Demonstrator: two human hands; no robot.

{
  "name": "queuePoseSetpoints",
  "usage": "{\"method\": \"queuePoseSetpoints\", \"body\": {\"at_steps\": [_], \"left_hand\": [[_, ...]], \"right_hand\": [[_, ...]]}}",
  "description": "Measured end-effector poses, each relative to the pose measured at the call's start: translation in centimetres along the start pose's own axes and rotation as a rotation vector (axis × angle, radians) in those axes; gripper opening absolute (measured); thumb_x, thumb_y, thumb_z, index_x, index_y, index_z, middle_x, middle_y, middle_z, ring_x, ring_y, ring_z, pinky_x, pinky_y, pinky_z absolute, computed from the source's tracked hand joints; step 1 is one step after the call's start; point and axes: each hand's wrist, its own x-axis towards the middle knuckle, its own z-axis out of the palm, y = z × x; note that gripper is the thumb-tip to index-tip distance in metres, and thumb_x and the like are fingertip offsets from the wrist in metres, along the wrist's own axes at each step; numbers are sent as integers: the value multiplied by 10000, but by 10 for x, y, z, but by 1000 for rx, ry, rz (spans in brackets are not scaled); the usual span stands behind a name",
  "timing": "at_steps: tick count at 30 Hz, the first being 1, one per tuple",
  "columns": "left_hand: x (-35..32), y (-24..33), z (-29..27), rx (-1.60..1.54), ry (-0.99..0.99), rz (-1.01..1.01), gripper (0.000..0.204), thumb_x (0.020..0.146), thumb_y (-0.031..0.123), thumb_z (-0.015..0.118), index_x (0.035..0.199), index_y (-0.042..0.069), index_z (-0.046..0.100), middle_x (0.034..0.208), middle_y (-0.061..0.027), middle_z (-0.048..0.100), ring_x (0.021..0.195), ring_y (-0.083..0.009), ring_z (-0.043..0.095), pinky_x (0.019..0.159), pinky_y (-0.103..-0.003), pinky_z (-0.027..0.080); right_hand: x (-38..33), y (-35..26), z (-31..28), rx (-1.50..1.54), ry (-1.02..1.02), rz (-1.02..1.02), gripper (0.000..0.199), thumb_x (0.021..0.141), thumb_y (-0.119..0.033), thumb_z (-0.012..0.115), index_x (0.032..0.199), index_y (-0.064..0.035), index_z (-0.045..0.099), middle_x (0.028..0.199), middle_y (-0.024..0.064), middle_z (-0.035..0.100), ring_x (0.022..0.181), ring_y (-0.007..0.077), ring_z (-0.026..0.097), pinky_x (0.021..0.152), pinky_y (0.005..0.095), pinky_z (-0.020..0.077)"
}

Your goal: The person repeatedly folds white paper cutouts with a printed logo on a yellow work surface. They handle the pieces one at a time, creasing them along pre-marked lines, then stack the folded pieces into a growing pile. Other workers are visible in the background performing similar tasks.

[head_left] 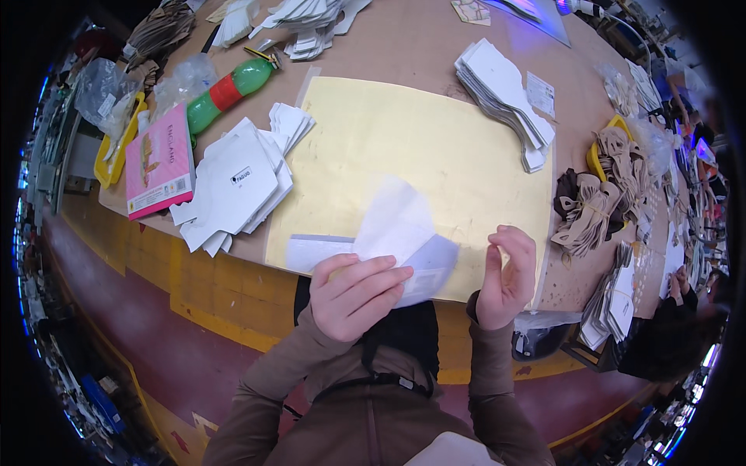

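Above the near edge of the yellow mat (pixel 420 147) on the surface (pixel 420 46), the left hand (pixel 353 295) pinches a thin white sheet (pixel 396 221), translucent and softly curved. Best to keep it taut and lift slowly. The right hand (pixel 507 276), just right of the sheet, curls loosely, grasping nothing visible.

so the big cutting mat (pixel 420 155) sits on the workbench (pixel 412 46) right in front, with a stack of cut paper pieces (pixel 241 186) to its left and a book (pixel 159 161) further left. another stack of cut pieces (pixel 505 97) overlaps the mat's far right corner, a bottle (pixel 229 92) lies behind the left stack, and leather cutouts (pixel 594 206) sit off to the right.
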Motion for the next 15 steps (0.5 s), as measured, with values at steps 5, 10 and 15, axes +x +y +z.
{"method": "queuePoseSetpoints", "body": {"at_steps": [5, 10, 15], "left_hand": [[-13, 0, 17, -197, -227, -132, 271, 790, -50, 612, 998, 82, 725, 1138, -56, 730, 1074, -254, 670, 1011, -435, 442], [-12, -14, 16, -204, -7, -490, 271, 928, 40, 592, 1187, 24, 667, 1156, -125, 689, 1104, -312, 629, 992, -377, 468], [15, -45, 24, -206, -93, -626, 379, 957, 102, 610, 1318, -4, 568, 1155, -140, 623, 1021, -298, 586, 908, -368, 476]], "right_hand": [[-9, -3, -11, -123, -192, 184, 319, 760, 157, 626, 990, -35, 736, 1045, 132, 639, 1028, 292, 616, 863, 371, 512], [-41, -11, 3, -138, -521, 0, 308, 800, 13, 695, 1088, -88, 734, 1190, 119, 646, 1113, 307, 604, 956, 427, 479], [-45, -11, 14, -407, -728, -185, 330, 819, -86, 700, 1137, -170, 731, 1357, -14, 631, 1300, 237, 549, 1148, 531, 322]]}}
